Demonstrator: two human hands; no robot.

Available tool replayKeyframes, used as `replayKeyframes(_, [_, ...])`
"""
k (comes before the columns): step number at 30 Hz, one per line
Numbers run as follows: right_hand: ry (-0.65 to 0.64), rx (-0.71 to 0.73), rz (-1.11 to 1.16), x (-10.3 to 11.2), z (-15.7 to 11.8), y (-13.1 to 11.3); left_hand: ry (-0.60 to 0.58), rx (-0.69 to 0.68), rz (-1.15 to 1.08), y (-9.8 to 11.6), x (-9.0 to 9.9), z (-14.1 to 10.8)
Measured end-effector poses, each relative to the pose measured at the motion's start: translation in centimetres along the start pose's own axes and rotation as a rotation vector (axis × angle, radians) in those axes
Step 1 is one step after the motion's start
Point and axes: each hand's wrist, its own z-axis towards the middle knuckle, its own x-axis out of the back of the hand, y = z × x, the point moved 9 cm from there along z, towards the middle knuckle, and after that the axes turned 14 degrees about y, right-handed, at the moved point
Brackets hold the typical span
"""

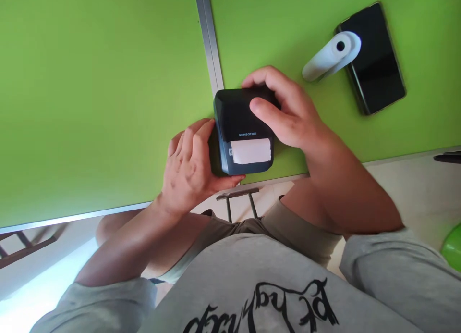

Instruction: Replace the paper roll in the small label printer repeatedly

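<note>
A black label printer (234,114) rests on the green table near its front edge, with a strip of white paper (251,151) showing at its near end. My left hand (190,165) wraps round the printer's left side, the thumb along its near edge. On the far right corner of the printer lies my right hand (284,107), its thumb on the top and its fingers curled over the back. Both hands hold the printer between them.
A white paper roll (324,59) stands or lies at the right, beside a black phone-like device (378,59). A grey metal strip (209,35) divides the green table (108,83). Past the front edge are my legs and a stool's bars. Something green shows at the far right.
</note>
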Motion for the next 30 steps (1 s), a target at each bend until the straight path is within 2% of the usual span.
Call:
replayKeyframes(4, [0.091,0.058,0.027,1.1,0.3,0.3,0.0,-0.031,-0.012,0.0,0.5,0.0])
replayKeyframes(8, [0.22,0.106,-0.081,1.6,0.2,-0.1,-0.006,-0.042,-0.019,-0.2,0.8,0.0])
replayKeyframes(11, [0.251,0.14,-0.163,1.4,0.0,-0.6,0.008,-0.034,-0.04,-0.2,0.9,0.0])
replayKeyframes(15, [0.276,0.13,-0.095,1.4,0.1,-0.6,0.011,-0.037,-0.042,-0.3,1.0,0.0])
replayKeyframes(20, [0.243,0.125,-0.011,1.3,0.1,0.0,-0.002,-0.059,-0.035,-0.1,0.8,0.1])
replayKeyframes(24, [0.201,0.109,0.028,1.2,0.0,0.4,-0.023,-0.015,-0.008,-0.4,0.4,0.0])
replayKeyframes(30, [-0.074,0.176,-0.074,0.5,-0.5,0.1,0.008,-0.018,-0.029,-0.4,0.4,-0.1])
